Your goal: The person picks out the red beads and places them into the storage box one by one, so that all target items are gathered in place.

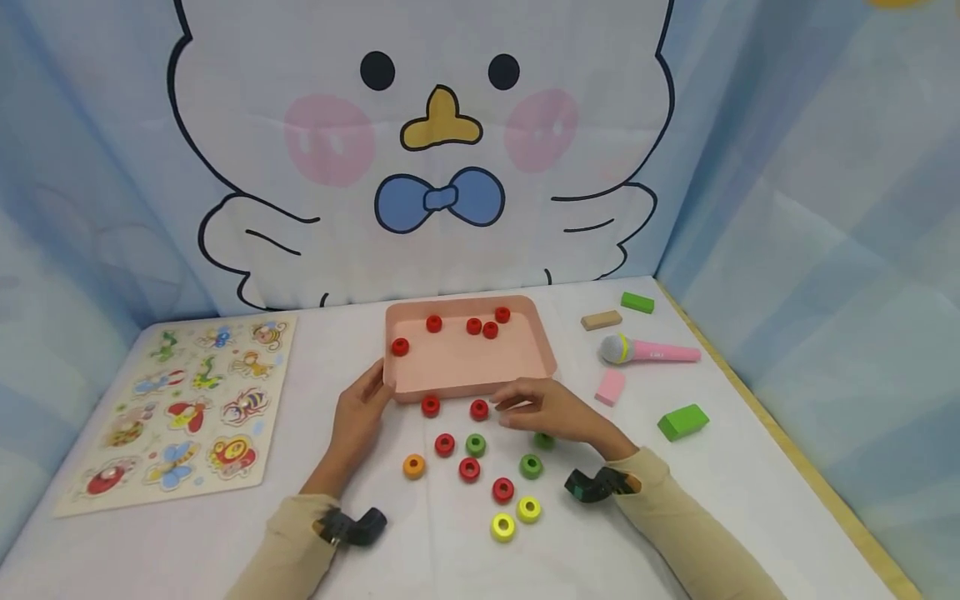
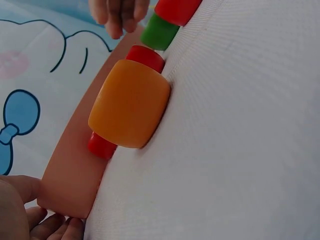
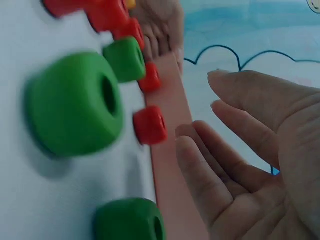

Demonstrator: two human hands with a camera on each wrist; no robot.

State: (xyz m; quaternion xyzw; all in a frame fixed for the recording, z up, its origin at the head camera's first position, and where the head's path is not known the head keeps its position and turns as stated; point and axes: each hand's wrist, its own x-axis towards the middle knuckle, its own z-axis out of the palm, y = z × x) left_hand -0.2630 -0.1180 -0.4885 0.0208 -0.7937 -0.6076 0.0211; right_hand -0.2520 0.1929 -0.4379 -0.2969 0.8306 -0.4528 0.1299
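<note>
A pink tray with several red beads in it stands near the backdrop. My left hand grips its near left corner; in the left wrist view, the thumb and fingers are at the tray's end. My right hand hovers by the tray's near right side, fingers loosely bent and holding nothing. Closest to its fingertips is a red bead on the table. More red beads lie in front of the tray, along with green beads, an orange bead and two yellow beads. One green bead is partly hidden under the right hand.
An insect puzzle board lies at the left of the table. On the right are a pink toy microphone, green blocks, a pink block and a wooden block. A cartoon-print curtain rises behind the table.
</note>
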